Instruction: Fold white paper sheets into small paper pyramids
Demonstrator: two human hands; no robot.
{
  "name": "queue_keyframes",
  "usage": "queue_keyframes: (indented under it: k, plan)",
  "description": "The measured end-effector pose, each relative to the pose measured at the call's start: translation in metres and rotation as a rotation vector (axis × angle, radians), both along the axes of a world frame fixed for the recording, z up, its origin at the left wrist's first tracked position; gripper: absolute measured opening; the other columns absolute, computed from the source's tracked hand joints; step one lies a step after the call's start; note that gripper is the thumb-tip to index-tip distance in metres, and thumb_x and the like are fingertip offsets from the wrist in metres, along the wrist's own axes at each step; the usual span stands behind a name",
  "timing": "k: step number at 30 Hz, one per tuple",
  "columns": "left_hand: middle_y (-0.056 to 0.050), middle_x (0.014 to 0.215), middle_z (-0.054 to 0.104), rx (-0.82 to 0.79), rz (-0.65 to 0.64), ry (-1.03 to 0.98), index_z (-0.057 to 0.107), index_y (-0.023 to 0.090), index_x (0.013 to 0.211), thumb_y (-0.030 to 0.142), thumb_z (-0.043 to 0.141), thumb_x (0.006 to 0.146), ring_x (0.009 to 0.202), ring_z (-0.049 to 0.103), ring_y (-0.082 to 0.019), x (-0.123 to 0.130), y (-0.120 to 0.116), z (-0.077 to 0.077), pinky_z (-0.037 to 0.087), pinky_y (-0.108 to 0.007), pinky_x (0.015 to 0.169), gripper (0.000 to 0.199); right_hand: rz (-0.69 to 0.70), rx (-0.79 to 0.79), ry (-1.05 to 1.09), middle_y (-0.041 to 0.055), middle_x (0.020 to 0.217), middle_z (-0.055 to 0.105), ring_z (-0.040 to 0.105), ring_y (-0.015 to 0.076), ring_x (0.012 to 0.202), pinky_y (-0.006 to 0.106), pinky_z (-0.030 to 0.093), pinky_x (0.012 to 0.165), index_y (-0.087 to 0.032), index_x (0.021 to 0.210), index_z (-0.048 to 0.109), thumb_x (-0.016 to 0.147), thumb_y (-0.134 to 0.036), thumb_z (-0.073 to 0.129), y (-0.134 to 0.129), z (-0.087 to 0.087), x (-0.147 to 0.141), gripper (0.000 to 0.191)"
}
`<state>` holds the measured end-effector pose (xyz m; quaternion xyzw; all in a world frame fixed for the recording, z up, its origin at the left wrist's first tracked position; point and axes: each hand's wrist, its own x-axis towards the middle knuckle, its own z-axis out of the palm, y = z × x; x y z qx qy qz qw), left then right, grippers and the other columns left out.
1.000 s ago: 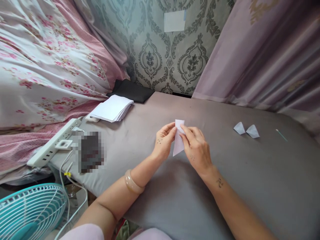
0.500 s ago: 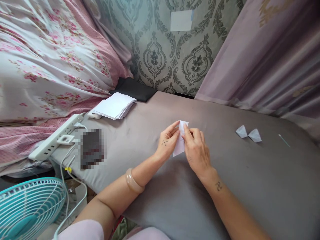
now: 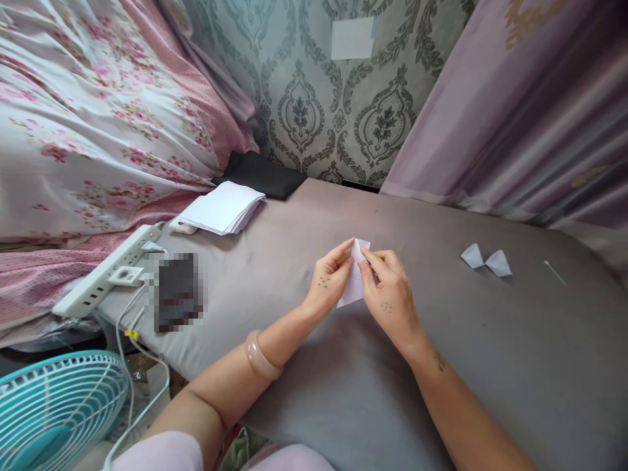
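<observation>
A folded white paper (image 3: 352,288) is held upright between my two hands, over the middle of the grey cloth surface. My left hand (image 3: 330,278) pinches its left edge near the top, with a bangle on that forearm. On the opposite edge, the thumb and fingers of my right hand (image 3: 387,284) are closed on the same paper. Two small folded paper pieces (image 3: 472,256) lie side by side to the right. A stack of white paper sheets (image 3: 220,206) rests at the back left.
A black folder-like item (image 3: 265,174) lies behind the stack. On the left are a white power strip (image 3: 105,271) with cables, a blurred dark object (image 3: 179,291) and a turquoise fan (image 3: 59,409). A thin stick (image 3: 555,273) lies far right.
My right hand has turned slightly and its thumb and fingers have shifted on the paper's right edge. My left hand keeps its pinch. The view has moved a little.
</observation>
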<state>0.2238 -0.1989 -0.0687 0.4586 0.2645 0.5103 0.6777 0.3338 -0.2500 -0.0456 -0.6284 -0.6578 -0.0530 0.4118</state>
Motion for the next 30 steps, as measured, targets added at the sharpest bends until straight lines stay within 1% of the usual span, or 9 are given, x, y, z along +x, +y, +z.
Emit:
queue_keyframes:
  k: [3, 7, 9, 12, 17, 20, 25, 30]
  plan:
    - [-0.009, 0.111, 0.071, 0.032, -0.006, 0.027, 0.062, 0.018, 0.126, 0.024, 0.063, 0.085, 0.107, 0.064, -0.021, 0.001, -0.004, 0.001, 0.043, -0.039, 0.102, 0.042, -0.076, 0.051, -0.001, 0.0102, 0.095, 0.065, 0.06, 0.0204, 0.089, 0.034, 0.05, 0.079, -0.016, 0.108, 0.07, 0.094, -0.028, 0.049, -0.002, 0.003, -0.002, 0.029]
    - [-0.008, 0.113, 0.071, 0.081, 0.002, 0.082, 0.062, 0.019, 0.126, 0.023, 0.059, 0.087, 0.109, 0.063, -0.021, 0.003, -0.011, 0.003, 0.042, -0.038, 0.105, 0.039, -0.149, 0.065, -0.03, 0.0082, 0.089, 0.069, 0.062, 0.0195, 0.085, 0.032, 0.048, 0.075, -0.018, 0.099, 0.072, 0.095, -0.028, 0.047, -0.006, 0.008, -0.004, 0.027]
    - [-0.007, 0.116, 0.07, 0.106, 0.009, 0.101, 0.062, 0.019, 0.126, 0.024, 0.059, 0.088, 0.111, 0.062, -0.021, 0.003, -0.012, 0.004, 0.041, -0.038, 0.107, 0.038, -0.172, 0.066, -0.061, 0.0081, 0.087, 0.069, 0.061, 0.0193, 0.084, 0.032, 0.047, 0.074, -0.019, 0.1, 0.072, 0.096, -0.027, 0.044, -0.008, 0.01, -0.004, 0.029]
    - [-0.007, 0.121, 0.068, 0.142, 0.022, 0.129, 0.063, 0.02, 0.126, 0.023, 0.058, 0.088, 0.113, 0.061, -0.021, 0.002, -0.013, 0.004, 0.04, -0.039, 0.108, 0.038, -0.187, 0.057, -0.109, 0.0088, 0.085, 0.068, 0.06, 0.0197, 0.083, 0.032, 0.046, 0.073, -0.019, 0.108, 0.07, 0.097, -0.026, 0.042, -0.009, 0.012, -0.004, 0.031]
    - [-0.006, 0.124, 0.066, 0.187, 0.024, 0.169, 0.062, 0.021, 0.127, 0.023, 0.056, 0.09, 0.115, 0.06, -0.021, 0.001, -0.013, 0.006, 0.04, -0.039, 0.108, 0.038, -0.172, 0.035, -0.14, 0.0078, 0.077, 0.063, 0.056, 0.0196, 0.078, 0.031, 0.045, 0.07, -0.016, 0.113, 0.069, 0.097, -0.024, 0.042, -0.01, 0.015, -0.004, 0.033]
    - [-0.006, 0.122, 0.067, 0.189, 0.026, 0.186, 0.062, 0.02, 0.127, 0.024, 0.056, 0.09, 0.114, 0.061, -0.021, 0.001, -0.013, 0.006, 0.041, -0.039, 0.108, 0.038, -0.15, 0.029, -0.082, 0.0069, 0.078, 0.062, 0.056, 0.019, 0.077, 0.031, 0.046, 0.07, -0.017, 0.113, 0.07, 0.096, -0.025, 0.043, -0.009, 0.015, -0.002, 0.033]
    - [-0.006, 0.123, 0.067, 0.189, 0.028, 0.19, 0.064, 0.02, 0.125, 0.021, 0.057, 0.089, 0.113, 0.061, -0.021, 0.0, -0.013, 0.008, 0.042, -0.038, 0.107, 0.037, -0.081, 0.024, 0.093, 0.0053, 0.08, 0.063, 0.059, 0.0166, 0.075, 0.032, 0.048, 0.073, -0.02, 0.11, 0.071, 0.094, -0.027, 0.046, -0.007, 0.014, 0.0, 0.03]
    - [-0.006, 0.12, 0.069, 0.174, 0.026, 0.19, 0.065, 0.022, 0.123, 0.02, 0.057, 0.088, 0.111, 0.063, -0.021, -0.001, -0.012, 0.008, 0.042, -0.039, 0.106, 0.036, -0.036, -0.015, 0.28, 0.003, 0.077, 0.062, 0.058, 0.0135, 0.068, 0.029, 0.048, 0.068, -0.019, 0.107, 0.073, 0.092, -0.027, 0.05, -0.007, 0.017, 0.0, 0.029]
